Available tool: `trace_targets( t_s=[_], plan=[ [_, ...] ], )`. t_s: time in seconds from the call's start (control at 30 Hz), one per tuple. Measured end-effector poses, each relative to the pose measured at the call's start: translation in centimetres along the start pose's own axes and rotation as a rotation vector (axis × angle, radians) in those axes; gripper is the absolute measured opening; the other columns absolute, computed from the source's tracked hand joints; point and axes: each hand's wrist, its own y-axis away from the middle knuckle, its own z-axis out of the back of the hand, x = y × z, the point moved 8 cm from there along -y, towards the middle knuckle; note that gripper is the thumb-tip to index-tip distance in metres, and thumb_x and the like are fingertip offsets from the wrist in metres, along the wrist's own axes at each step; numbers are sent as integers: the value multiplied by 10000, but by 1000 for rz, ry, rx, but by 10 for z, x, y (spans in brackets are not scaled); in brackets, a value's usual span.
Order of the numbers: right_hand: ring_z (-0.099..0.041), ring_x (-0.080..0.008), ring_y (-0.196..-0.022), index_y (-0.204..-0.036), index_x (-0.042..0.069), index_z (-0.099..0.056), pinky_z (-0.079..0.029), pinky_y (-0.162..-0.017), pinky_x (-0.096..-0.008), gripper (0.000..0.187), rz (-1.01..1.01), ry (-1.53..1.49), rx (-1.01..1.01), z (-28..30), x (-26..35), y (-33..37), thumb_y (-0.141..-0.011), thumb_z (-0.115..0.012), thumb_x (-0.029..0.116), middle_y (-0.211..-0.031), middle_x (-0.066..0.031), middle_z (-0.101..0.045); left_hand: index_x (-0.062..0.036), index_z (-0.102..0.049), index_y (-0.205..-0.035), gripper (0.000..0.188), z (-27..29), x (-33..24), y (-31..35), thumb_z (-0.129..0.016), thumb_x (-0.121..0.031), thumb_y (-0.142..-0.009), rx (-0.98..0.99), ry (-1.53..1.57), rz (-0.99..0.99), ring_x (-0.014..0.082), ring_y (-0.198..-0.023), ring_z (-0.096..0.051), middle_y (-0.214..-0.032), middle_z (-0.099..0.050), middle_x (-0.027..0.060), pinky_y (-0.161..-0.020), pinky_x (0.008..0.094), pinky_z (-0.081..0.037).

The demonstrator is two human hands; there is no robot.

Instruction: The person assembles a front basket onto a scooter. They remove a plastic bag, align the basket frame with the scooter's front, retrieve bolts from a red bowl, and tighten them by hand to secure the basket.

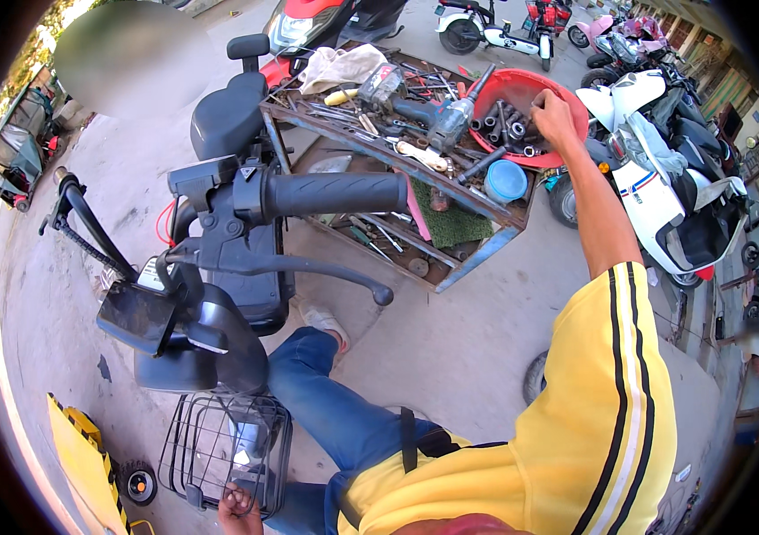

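Observation:
My right arm reaches far out to a red bowl (574,98) holding several dark metal sockets (515,130). Over its right inner side is my right hand (552,116), fingers curled downward; anything in them is hidden. My left hand (238,505) is low at the left, beside the black wire basket (205,446) of an electric scooter. Its fingers are bent together at the basket's lower edge, and I cannot make out what they hold. Left of the bowl, an impact wrench (452,123) lies on a metal tool cart (486,210).
The scooter's handlebar grip (335,193) and brake lever (326,267) stick out between me and the cart. A blue round tub (506,181) stands below the bowl. A white scooter (656,205) is parked at the right. A yellow panel (76,455) is at the lower left.

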Motion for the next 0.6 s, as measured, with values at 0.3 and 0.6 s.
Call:
trace_targets(
  t_s=[0.3,0.6],
  plan=[
    [-703,-220,-868,-1332,-55,-529,-593,-754,-315,400,-370,-1327,-38,103,62,66,-936,-493,-17,-1068,-175,-671,22,-601,-1112,277,-97,-14,27,-598,-140,-887,247,139,-185,125,-678,-472,-788,-516,25,-591,257,-381],
    [-653,-269,-1163,-1318,-100,-538,-592,-961,-311,336,-358,-2201,512,81,221,254,-1012,-553,39,-1208,-183,-654,68,-560,-1280,605,-99,-17,53,-628,-300,-805,398,172,-301,145,-785,-484,-833,-522,40,-617,299,-403]
  ],
)
